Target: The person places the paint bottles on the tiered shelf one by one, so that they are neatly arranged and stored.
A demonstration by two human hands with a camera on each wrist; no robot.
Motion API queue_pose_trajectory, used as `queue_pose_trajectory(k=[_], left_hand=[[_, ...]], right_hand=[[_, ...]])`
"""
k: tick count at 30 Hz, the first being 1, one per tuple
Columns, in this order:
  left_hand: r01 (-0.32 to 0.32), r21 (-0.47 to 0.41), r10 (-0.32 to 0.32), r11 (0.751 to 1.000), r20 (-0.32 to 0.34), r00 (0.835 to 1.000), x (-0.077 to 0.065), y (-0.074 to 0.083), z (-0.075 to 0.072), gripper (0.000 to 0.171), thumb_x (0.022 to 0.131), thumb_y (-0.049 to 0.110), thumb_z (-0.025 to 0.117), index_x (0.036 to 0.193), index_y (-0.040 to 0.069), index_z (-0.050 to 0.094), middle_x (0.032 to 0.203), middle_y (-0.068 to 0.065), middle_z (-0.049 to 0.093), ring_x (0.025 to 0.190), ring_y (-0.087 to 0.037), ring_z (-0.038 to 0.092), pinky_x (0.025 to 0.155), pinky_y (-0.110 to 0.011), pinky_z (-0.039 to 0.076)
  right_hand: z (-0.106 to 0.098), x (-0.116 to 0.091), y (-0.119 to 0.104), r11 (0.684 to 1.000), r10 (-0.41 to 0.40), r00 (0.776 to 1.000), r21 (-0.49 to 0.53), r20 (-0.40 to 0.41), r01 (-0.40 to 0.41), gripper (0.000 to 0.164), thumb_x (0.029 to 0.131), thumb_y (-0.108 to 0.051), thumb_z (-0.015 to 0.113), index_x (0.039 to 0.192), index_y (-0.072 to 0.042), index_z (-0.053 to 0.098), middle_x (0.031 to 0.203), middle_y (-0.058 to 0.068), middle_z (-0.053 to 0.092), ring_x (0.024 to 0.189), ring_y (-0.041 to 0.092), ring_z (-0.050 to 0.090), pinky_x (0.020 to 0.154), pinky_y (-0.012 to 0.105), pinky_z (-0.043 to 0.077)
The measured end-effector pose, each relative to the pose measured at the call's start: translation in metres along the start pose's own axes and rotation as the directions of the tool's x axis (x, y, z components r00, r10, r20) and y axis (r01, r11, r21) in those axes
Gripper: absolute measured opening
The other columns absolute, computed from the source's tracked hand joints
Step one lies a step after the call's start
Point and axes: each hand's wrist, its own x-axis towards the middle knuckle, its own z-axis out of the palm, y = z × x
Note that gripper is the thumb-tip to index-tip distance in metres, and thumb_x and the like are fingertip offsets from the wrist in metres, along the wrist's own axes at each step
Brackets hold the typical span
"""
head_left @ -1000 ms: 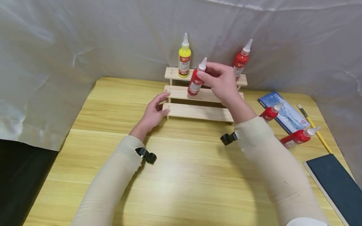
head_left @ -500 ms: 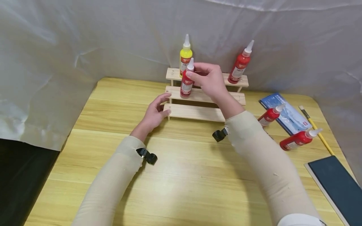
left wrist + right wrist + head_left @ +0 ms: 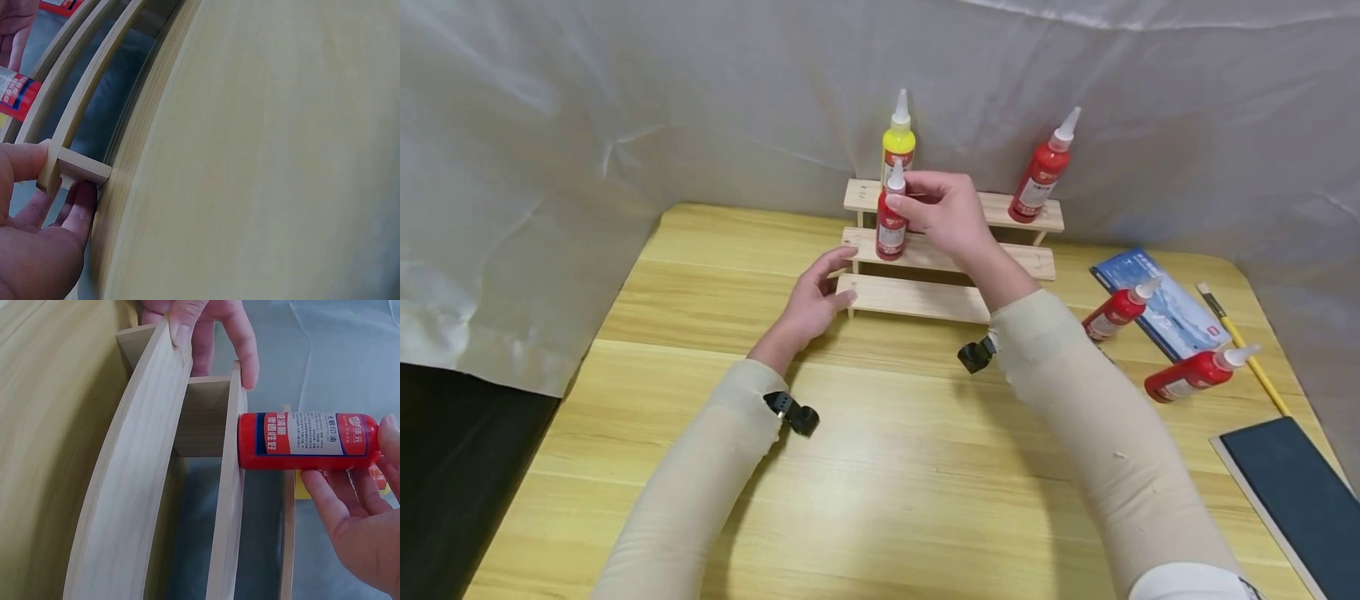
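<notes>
Upright on the left part of the middle tier of a three-tier wooden display rack (image 3: 925,297) is a red bottle (image 3: 891,237) with a white pointed nozzle. My right hand (image 3: 952,215) pinches it near the neck between thumb and fingers. In the right wrist view the red bottle's base (image 3: 249,441) sits flush against the tier. My left hand (image 3: 808,302) holds the rack's left end, thumb on the lowest tier and fingers around the side, as the left wrist view shows. Behind the held bottle, partly hidden, a yellow bottle (image 3: 898,142) stands on the top tier.
Another red bottle (image 3: 1037,183) is at the top tier's right end. Two more stand on the table at right, one red bottle (image 3: 1112,315) near a blue box (image 3: 1161,304), one red bottle (image 3: 1187,377) closer. A yellow-handled brush (image 3: 1255,367) and a dark book (image 3: 1292,492) lie beyond.
My right hand has carried the red bottle leftward and slightly down onto the middle tier, in front of the yellow bottle. My left hand has kept its place on the rack.
</notes>
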Motion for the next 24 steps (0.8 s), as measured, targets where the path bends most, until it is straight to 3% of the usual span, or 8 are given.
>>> queue_pose_trajectory(k=[14, 24], left_hand=[[-0.002, 0.006, 0.002, 1.0, 0.006, 1.0, 0.0, 0.001, -0.001, 0.066, 0.09, -0.013, 0.063, 0.144, 0.024, 0.053, 0.143, -0.001, 0.051, 0.129, -0.02, 0.048, 0.105, -0.038, 0.041], [0.003, 0.013, -0.003, 1.0, 0.008, 1.0, -0.002, 0.001, 0.0, 0.065, 0.091, -0.012, 0.063, 0.144, 0.025, 0.053, 0.143, 0.0, 0.051, 0.13, -0.02, 0.046, 0.106, -0.039, 0.04]], right_hand=[[0.002, -0.003, 0.0, 0.998, -0.021, 1.0, -0.052, -0.021, 0.02, 0.035, 0.088, -0.015, 0.078, 0.122, -0.009, 0.073, 0.113, 0.005, 0.072, 0.102, 0.017, 0.064, 0.086, 0.031, 0.055], [-0.001, -0.015, 0.007, 0.985, -0.15, 0.981, -0.106, -0.127, 0.137, 0.038, 0.086, -0.018, 0.081, 0.123, -0.011, 0.073, 0.115, 0.002, 0.071, 0.104, 0.015, 0.066, 0.091, 0.028, 0.052]])
